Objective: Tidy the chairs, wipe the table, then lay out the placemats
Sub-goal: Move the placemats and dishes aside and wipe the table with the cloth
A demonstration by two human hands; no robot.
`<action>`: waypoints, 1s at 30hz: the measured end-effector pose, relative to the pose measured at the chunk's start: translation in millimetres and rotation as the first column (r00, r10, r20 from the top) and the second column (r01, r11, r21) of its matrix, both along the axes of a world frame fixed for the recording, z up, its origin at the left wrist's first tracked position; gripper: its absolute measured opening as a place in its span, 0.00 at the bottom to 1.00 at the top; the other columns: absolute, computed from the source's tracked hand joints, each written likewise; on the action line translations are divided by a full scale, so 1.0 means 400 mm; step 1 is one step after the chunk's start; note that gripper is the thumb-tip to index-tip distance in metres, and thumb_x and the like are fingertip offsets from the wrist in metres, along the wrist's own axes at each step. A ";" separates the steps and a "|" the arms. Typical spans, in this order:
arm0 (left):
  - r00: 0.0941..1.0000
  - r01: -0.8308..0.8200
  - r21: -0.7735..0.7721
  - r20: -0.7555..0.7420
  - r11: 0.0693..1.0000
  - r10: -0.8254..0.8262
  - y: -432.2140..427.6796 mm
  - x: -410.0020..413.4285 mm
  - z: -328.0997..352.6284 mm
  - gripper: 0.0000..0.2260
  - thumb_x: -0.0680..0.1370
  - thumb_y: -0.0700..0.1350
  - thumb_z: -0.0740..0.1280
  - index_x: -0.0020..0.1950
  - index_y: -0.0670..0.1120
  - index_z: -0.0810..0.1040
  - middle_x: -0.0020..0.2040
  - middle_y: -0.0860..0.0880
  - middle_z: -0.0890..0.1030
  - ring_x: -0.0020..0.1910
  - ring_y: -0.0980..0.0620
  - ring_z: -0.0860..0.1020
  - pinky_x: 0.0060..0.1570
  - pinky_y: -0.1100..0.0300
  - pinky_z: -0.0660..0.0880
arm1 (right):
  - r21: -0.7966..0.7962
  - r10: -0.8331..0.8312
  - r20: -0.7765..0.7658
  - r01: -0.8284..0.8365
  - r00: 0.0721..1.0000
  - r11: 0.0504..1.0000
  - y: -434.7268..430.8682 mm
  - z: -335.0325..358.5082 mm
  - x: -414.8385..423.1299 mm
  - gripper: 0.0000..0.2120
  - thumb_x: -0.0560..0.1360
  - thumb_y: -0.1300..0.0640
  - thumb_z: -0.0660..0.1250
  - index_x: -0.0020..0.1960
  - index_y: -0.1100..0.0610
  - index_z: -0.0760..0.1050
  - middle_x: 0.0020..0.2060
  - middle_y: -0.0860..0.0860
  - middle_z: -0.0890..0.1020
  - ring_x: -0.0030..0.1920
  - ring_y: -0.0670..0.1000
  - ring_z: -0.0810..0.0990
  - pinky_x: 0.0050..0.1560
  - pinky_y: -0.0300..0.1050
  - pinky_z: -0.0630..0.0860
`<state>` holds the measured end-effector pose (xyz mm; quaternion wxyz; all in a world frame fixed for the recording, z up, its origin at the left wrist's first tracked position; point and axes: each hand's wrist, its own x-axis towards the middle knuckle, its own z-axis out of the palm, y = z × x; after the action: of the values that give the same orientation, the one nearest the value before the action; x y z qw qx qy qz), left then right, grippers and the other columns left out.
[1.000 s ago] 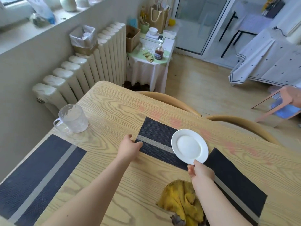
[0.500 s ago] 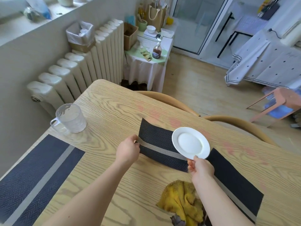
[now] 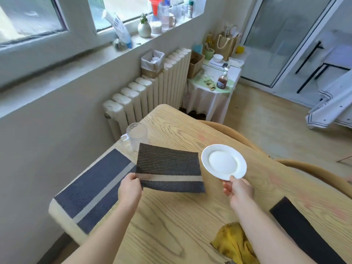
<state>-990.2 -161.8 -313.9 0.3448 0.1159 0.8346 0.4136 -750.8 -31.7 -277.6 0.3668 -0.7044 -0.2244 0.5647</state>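
Note:
My left hand (image 3: pixel 130 188) grips the near-left corner of a dark striped placemat (image 3: pixel 169 166) and holds it lifted above the wooden table (image 3: pixel 171 221). My right hand (image 3: pixel 238 189) pinches the near rim of a small white plate (image 3: pixel 223 161), held in the air to the right of that mat. A second dark placemat (image 3: pixel 95 187) lies flat at the table's left end. A third dark placemat (image 3: pixel 304 231) lies at the right, under my right forearm. A yellow cloth (image 3: pixel 234 244) sits crumpled on the table near my right arm.
A clear glass jug (image 3: pixel 136 137) stands at the table's far left, just behind the lifted mat. Two curved wooden chair backs (image 3: pixel 314 172) line the table's far side. A radiator (image 3: pixel 148 92) and a small covered side table (image 3: pixel 213 92) stand beyond.
My left hand lifted the middle placemat off the table and swung it left toward the jug. The plate stayed raised in my right hand. The view tilted up and left.

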 end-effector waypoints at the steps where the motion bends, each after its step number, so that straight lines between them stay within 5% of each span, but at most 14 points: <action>1: 0.998 -0.045 -0.018 -0.032 0.999 0.044 -0.026 -0.021 -0.006 0.12 0.74 0.35 0.54 0.42 0.45 0.76 0.37 0.45 0.78 0.35 0.45 0.73 0.36 0.56 0.68 | -0.004 0.035 -0.012 -0.035 0.999 0.999 -0.003 -0.005 -0.033 0.06 0.79 0.65 0.62 0.55 0.61 0.73 0.35 0.56 0.80 0.29 0.48 0.76 0.21 0.36 0.71; 7: 0.921 -0.375 -0.086 -0.150 0.923 0.360 -0.154 -0.141 -0.018 0.12 0.77 0.36 0.52 0.47 0.37 0.76 0.50 0.37 0.78 0.49 0.40 0.72 0.48 0.51 0.67 | -0.028 0.219 -0.058 -0.221 0.974 0.975 -0.004 -0.045 -0.208 0.07 0.79 0.66 0.61 0.43 0.58 0.71 0.32 0.56 0.77 0.17 0.42 0.75 0.18 0.32 0.68; 10: 0.876 -0.474 -0.138 -0.180 0.870 0.448 -0.210 -0.187 -0.034 0.15 0.78 0.36 0.52 0.57 0.34 0.76 0.58 0.33 0.76 0.57 0.34 0.73 0.58 0.46 0.70 | -0.038 0.256 -0.066 -0.259 0.964 0.965 0.003 -0.067 -0.274 0.03 0.79 0.66 0.61 0.49 0.60 0.72 0.33 0.56 0.77 0.17 0.42 0.75 0.17 0.32 0.68; 13: 0.828 -0.552 -0.159 -0.218 0.819 0.516 -0.260 -0.221 -0.038 0.20 0.77 0.38 0.52 0.67 0.45 0.72 0.61 0.35 0.76 0.58 0.34 0.73 0.54 0.49 0.70 | -0.042 0.281 -0.068 -0.284 0.957 0.958 0.018 -0.091 -0.332 0.05 0.79 0.65 0.61 0.54 0.59 0.71 0.34 0.56 0.77 0.17 0.42 0.75 0.17 0.32 0.69; 17: 0.895 -0.421 -0.232 -0.267 0.877 0.358 -0.302 -0.232 -0.055 0.15 0.77 0.43 0.53 0.61 0.49 0.71 0.54 0.38 0.79 0.51 0.37 0.75 0.52 0.49 0.72 | -0.048 0.298 -0.075 -0.302 0.952 0.952 0.043 -0.101 -0.384 0.06 0.80 0.64 0.60 0.57 0.60 0.71 0.35 0.56 0.77 0.17 0.43 0.75 0.17 0.32 0.69; 20: 0.905 -0.286 -0.313 -0.399 0.906 0.148 -0.305 -0.214 -0.057 0.17 0.74 0.45 0.62 0.63 0.48 0.68 0.62 0.43 0.75 0.56 0.39 0.74 0.50 0.49 0.71 | -0.046 0.317 -0.080 -0.321 0.945 0.946 0.060 -0.108 -0.416 0.06 0.81 0.64 0.59 0.57 0.60 0.70 0.34 0.57 0.78 0.17 0.44 0.76 0.17 0.32 0.70; 24: 0.786 -0.203 -0.368 -0.614 0.907 -0.073 -0.299 -0.206 -0.071 0.32 0.69 0.42 0.69 0.73 0.43 0.63 0.67 0.41 0.69 0.65 0.40 0.68 0.60 0.44 0.68 | -0.067 0.382 -0.126 -0.392 0.916 0.918 0.060 -0.112 -0.438 0.07 0.81 0.63 0.56 0.57 0.63 0.70 0.30 0.58 0.82 0.24 0.49 0.81 0.22 0.37 0.74; 27: 0.662 -0.078 -0.332 -0.722 0.940 -0.200 -0.273 -0.203 -0.070 0.31 0.66 0.39 0.71 0.69 0.43 0.70 0.64 0.42 0.73 0.63 0.41 0.72 0.64 0.48 0.64 | -0.089 0.406 -0.135 -0.419 0.904 0.904 0.049 -0.107 -0.434 0.07 0.81 0.63 0.57 0.58 0.64 0.69 0.45 0.63 0.81 0.34 0.53 0.81 0.32 0.43 0.76; 30: 0.600 0.145 -0.269 -0.742 0.952 -0.301 -0.226 -0.177 -0.057 0.28 0.66 0.36 0.71 0.67 0.43 0.74 0.64 0.43 0.74 0.63 0.42 0.73 0.61 0.48 0.69 | -0.097 0.447 -0.106 -0.456 0.888 0.884 0.036 -0.094 -0.419 0.13 0.81 0.62 0.59 0.63 0.67 0.69 0.50 0.64 0.78 0.39 0.56 0.81 0.33 0.44 0.77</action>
<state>-1061.1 -252.0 -336.5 0.0106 0.3543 0.9136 0.1995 -918.3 -17.2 -315.1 0.1914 -0.6299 -0.3333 0.6749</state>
